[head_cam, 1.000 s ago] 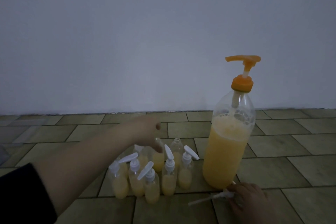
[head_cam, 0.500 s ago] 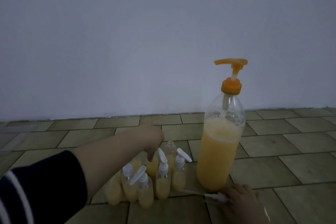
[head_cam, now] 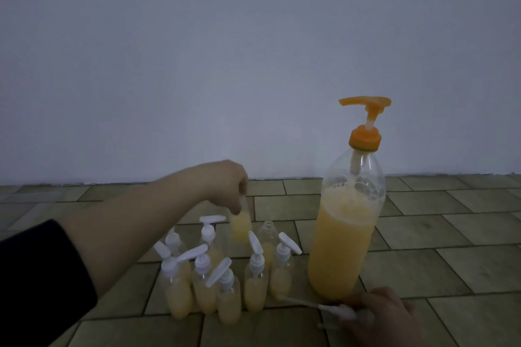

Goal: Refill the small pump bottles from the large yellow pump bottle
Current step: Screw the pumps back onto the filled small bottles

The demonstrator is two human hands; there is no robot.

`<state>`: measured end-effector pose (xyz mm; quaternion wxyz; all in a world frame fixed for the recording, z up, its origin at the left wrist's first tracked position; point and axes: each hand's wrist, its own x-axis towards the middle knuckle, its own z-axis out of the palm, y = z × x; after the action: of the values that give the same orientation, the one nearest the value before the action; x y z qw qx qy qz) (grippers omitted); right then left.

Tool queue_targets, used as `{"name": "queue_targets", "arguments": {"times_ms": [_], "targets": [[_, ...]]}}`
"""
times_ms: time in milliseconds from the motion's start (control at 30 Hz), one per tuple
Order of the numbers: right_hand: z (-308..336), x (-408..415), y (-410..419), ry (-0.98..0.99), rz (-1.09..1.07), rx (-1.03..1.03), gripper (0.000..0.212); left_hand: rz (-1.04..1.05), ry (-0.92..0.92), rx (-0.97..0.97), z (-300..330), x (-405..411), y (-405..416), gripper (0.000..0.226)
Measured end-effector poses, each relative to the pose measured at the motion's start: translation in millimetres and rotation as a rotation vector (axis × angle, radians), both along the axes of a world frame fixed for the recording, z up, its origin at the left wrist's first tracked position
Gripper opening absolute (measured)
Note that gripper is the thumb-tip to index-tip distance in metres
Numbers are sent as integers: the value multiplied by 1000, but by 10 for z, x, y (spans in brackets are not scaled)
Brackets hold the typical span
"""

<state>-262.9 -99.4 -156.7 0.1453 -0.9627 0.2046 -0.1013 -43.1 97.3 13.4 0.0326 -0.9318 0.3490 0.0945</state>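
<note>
Where fingers curl, bottle [head_cam: 240, 225] neck hides.

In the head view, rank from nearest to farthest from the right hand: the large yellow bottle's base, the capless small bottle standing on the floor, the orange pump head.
From the right hand:
1. Large yellow bottle base, just above-left.
2. Capless small bottle, further left.
3. Orange pump head, high up.

One large yellow pump bottle [head_cam: 345, 234] stands on the floor. Seven small bottles carry white pump tops [head_cam: 255, 279]. Two more small bottles have no pump: one empty [head_cam: 266, 234], one part-filled and lifted [head_cam: 240, 224]. That makes nine small bottles. One loose white pump with its tube [head_cam: 332, 310] lies apart. Two hands show, left [head_cam: 225, 186] and right [head_cam: 380, 315]
</note>
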Motion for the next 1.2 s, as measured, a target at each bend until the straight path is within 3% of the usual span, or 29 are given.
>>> {"name": "queue_targets", "arguments": {"times_ms": [100,167,300,367,433,500,633,700,767,933,1133,1200], "targets": [[129,-77,-82,-117,-22,183,18,52,-6,-229,242,-6,149,34],[240,-207,-188,-225,-13,286,34,84,-6,-404,376,-21,268,33],[541,-325,-221,-506,50,552,30,179,123,-912,469,-60,483,27],[679,-310,-161,-638,100,623,51,187,218,-1168,392,-130,521,23],[825,-241,-55,-762,114,653,38,177,340,-1423,265,-249,501,16],[1010,-165,56,-812,153,661,27,171,402,-1560,115,-396,466,14],[1426,13,271,-836,203,441,21,180,433,-1603,-153,-653,410,44],[1614,114,335,-836,249,174,14,140,484,-1611,-242,-728,392,46],[1759,196,365,-827,301,-14,21,105,460,-1553,-299,-788,401,40],[1978,321,361,-777,378,-165,24,24,404,-1404,-336,-850,513,35],[2280,375,310,-624,485,-276,23,-46,341,-1268,-356,-874,593,56],[2469,399,302,-532,554,-335,16,-60,285,-1193,-347,-887,612,50]]}}
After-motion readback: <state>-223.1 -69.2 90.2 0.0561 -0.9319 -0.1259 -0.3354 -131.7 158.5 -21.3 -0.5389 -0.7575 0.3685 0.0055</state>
